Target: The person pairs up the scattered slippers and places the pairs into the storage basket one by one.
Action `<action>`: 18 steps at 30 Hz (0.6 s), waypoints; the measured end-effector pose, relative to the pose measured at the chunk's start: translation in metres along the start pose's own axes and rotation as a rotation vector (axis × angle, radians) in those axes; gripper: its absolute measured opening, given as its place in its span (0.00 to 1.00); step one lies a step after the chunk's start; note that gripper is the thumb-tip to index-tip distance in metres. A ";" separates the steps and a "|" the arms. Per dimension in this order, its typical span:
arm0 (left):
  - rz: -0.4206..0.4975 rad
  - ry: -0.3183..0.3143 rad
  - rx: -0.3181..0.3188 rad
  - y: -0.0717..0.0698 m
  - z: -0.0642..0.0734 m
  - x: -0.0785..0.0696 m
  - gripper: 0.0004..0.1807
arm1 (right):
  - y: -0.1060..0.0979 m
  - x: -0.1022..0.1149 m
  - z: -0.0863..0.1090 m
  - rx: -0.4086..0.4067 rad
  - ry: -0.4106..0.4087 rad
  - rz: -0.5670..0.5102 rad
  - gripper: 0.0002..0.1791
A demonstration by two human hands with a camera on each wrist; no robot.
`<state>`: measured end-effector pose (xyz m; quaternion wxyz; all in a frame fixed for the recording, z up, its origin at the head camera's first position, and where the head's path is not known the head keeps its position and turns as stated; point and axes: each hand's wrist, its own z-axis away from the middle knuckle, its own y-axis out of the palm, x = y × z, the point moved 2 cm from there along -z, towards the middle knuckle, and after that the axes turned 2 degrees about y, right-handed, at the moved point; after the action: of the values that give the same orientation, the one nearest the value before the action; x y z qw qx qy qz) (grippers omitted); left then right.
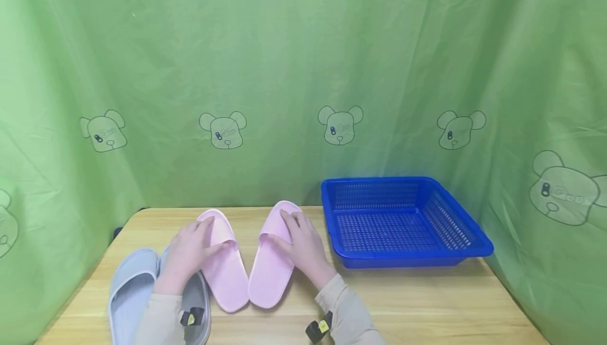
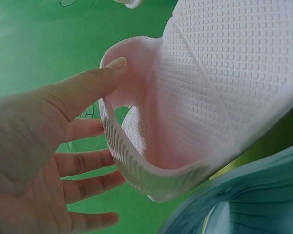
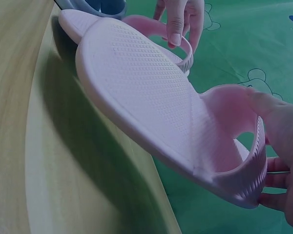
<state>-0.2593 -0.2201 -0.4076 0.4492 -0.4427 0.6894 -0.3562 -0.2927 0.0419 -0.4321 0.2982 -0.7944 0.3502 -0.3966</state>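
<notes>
Two pink slippers stand heel to heel in the middle of the head view, their toes spread apart. My left hand (image 1: 189,253) pinches the strap of the left pink slipper (image 1: 226,279), thumb inside the strap and fingers along its ribbed outside in the left wrist view. By its strap, the right pink slipper (image 1: 269,279) is held in my right hand (image 1: 302,242). The right wrist view shows this slipper (image 3: 141,83) tilted and raised above the table, its shadow below. A pair of grey-blue slippers (image 1: 127,295) lies at the left, one partly hidden under my left forearm.
A blue plastic basket (image 1: 412,255) with mesh walls stands at the right back of the wooden table (image 1: 417,303). Green curtains (image 1: 284,60) with bear prints enclose the back and both sides. Both wrists wear black bands.
</notes>
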 end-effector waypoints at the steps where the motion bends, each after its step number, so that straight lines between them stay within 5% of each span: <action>1: 0.000 -0.005 0.001 0.000 0.000 0.001 0.45 | -0.001 0.000 0.000 -0.009 0.001 0.004 0.41; 18: -0.009 -0.099 -0.116 -0.010 -0.003 0.003 0.45 | -0.013 0.000 -0.003 -0.166 0.069 -0.005 0.40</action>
<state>-0.2593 -0.2259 -0.3985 0.4546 -0.4881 0.6840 -0.2953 -0.2914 0.0491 -0.4208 0.2180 -0.8032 0.3898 -0.3941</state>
